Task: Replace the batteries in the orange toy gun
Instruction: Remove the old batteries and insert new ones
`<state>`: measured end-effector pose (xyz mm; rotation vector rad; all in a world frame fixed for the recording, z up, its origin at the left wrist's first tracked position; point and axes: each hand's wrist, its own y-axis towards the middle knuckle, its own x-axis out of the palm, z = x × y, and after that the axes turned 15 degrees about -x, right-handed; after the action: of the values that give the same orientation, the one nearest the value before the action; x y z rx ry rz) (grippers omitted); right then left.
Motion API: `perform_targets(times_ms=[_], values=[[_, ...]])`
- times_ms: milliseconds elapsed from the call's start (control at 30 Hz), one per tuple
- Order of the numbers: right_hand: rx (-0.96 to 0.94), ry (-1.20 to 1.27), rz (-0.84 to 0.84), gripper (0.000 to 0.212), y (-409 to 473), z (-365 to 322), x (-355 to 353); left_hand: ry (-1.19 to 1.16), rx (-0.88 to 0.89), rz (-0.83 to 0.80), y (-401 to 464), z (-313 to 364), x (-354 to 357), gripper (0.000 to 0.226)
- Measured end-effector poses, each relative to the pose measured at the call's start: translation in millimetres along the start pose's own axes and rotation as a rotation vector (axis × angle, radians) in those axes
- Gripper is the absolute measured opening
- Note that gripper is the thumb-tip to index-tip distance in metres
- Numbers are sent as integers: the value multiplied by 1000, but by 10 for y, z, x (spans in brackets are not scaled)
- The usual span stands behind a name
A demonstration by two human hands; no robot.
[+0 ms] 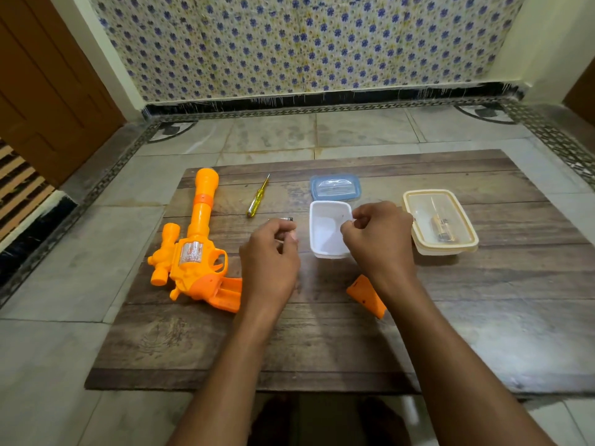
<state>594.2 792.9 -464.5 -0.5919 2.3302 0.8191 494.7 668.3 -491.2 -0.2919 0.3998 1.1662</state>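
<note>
Left hand (273,252) curled round a small battery (287,219), near the middle of the tabletop (322,349). Right hand (380,239) pinched over the white tub (328,233); cannot tell on what. Toy gun (196,239) by the left edge, lying long, barrel toward the far edge, grip open. Orange cover (367,296) off. Looks mid-swap: next, likely battery into the grip, right way round.

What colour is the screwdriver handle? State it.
Transparent yellow handle on the screwdriver, seen in the head view.
</note>
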Motion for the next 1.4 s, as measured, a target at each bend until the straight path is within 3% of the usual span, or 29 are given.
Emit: perform_targets(times_ms=[167,300,467,567,833,1000,1133,1300,1400], values=[[25,-79,-62,28,20,69,128,375,155,59,108,36,-65,38],[42,-119,-121,27,35,79,101,732,313,-62,362,34,-26,57],[29,-134,-172,27,38,104,95,1048,295,-254,732,44,-43,47],[21,-134,-178,27,40,118,106,1140,359,-242,793,4,-3,32],[58,-102,-213,29,34,89,39,1288,490,-166,715,32,231,30],[88,-58,-280,36,-33,130,-36,1256,504,-207,749,55,240,35],[83,-21,-270,34,-73,144,-60,1248,556,-151,763,26,248,30],[104,1,-215,33,-42,151,-37,1188,542,-103,717,11,295,24],[108,6,-211,32,-33,159,-21,1094,444,-146,720,22,286,25]])
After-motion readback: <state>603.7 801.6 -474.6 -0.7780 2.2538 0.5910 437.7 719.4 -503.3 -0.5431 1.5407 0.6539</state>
